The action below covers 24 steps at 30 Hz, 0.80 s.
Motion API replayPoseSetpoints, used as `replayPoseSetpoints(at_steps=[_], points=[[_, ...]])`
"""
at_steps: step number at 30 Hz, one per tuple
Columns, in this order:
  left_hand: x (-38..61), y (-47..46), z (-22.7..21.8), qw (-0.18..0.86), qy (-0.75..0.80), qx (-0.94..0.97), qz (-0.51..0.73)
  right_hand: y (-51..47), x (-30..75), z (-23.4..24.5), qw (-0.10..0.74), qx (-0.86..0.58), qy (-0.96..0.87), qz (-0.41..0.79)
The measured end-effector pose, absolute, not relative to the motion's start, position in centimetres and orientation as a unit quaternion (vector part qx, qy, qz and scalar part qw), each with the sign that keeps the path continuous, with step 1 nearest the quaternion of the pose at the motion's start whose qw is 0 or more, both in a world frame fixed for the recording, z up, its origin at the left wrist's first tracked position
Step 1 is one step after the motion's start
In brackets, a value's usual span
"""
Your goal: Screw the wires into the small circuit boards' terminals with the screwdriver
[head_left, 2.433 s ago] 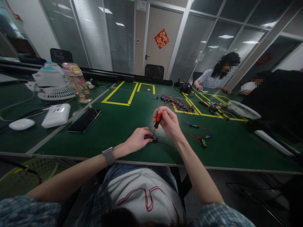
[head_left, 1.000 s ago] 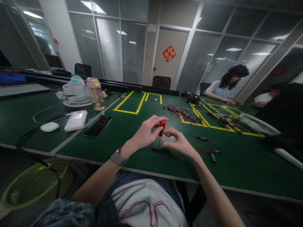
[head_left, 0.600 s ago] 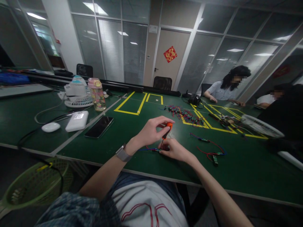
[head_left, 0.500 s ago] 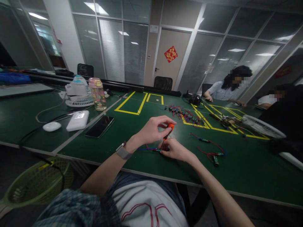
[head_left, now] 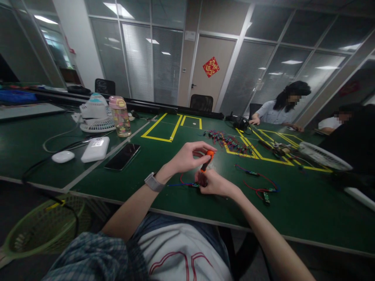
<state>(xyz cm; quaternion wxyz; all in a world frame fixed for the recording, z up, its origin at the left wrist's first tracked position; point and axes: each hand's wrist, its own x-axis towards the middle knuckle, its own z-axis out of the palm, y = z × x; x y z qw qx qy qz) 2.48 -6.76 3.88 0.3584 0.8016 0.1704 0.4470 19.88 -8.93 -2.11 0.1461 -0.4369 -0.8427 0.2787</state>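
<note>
My left hand [head_left: 187,158], with a watch on the wrist, has its thumb and fingers closed on the orange top of a screwdriver [head_left: 204,166]. The screwdriver's handle is orange and black and leans slightly, pointing down toward the table; its tip is hidden. Just below, my right hand [head_left: 218,184] is closed at the end of a small green circuit board [head_left: 194,185] with red and blue wires. Its fingertips partly cover that board. Right of my hands lie more wired boards [head_left: 266,197] on the green table [head_left: 164,166].
A pile of wired boards [head_left: 230,143] lies beyond my hands near yellow tape [head_left: 156,138]. To the left are a phone [head_left: 123,157], a white power bank [head_left: 95,149], a bottle [head_left: 120,119] and a fan [head_left: 98,117]. A person [head_left: 271,111] sits across at the right.
The screwdriver has shifted slightly left and its shaft no longer shows above my right hand. My right fingers have curled in more beside the board.
</note>
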Motion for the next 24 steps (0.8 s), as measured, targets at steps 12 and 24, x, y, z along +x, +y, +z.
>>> replayPoseSetpoints(at_steps=[12,24], points=[[2.2,-7.0,3.2,0.359,0.183,0.777,0.483,-8.7,19.5,-3.3,0.130,-0.447,-0.855,0.229],[2.7,-7.1,2.6,0.334,0.189,0.761,0.523,-8.5,19.4,-4.1,0.148,-0.456,-0.849,0.222]])
